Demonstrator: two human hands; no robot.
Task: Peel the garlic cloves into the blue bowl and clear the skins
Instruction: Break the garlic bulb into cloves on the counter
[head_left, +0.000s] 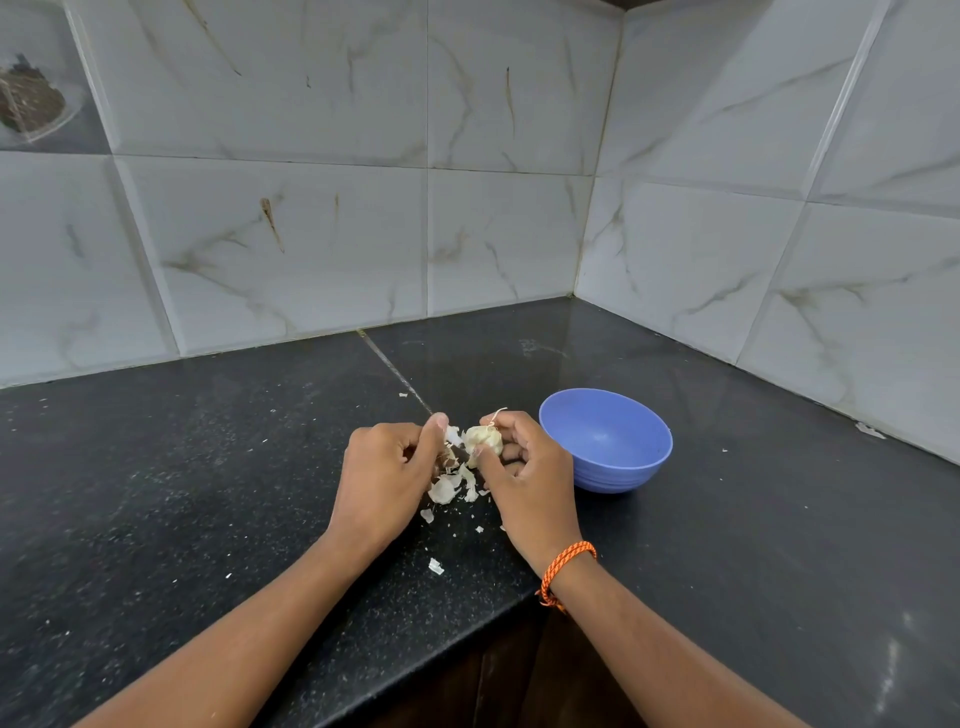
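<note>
**Garlic in both hands over the dark counter**

Black speckled counter (208, 467) running into a corner, backed on two sides by white marble-look wall tiles (322, 228) with grey-brown veins. Pale seam across the stone, just behind the hands. Top left, part of a clear container (31, 98) with something dark inside, too cropped to tell more.

Right hand (524, 467) curled round a garlic bulb (483, 440), thumb and fingertips gripping it, a thin dry stem sticking up past the index finger. Orange braided wristband (566, 569) on that wrist. Left hand (387, 473) just beside, fingers curled, thumb and forefinger pinching a flake of papery skin (453, 435) at the bulb's side. Something brownish tucked lower in that grip, unclear what.

Bulb pale cream, partly stripped, held above the counter between the two hands. Loose skins (447, 488) heaped on the stone directly under the hands, with smaller scraps scattered toward the counter's front edge and a few specks farther left.

Blue bowl (605, 441) upright on the counter just right of the right hand, ribbed low on its outer wall, no cloves visible inside.
</note>
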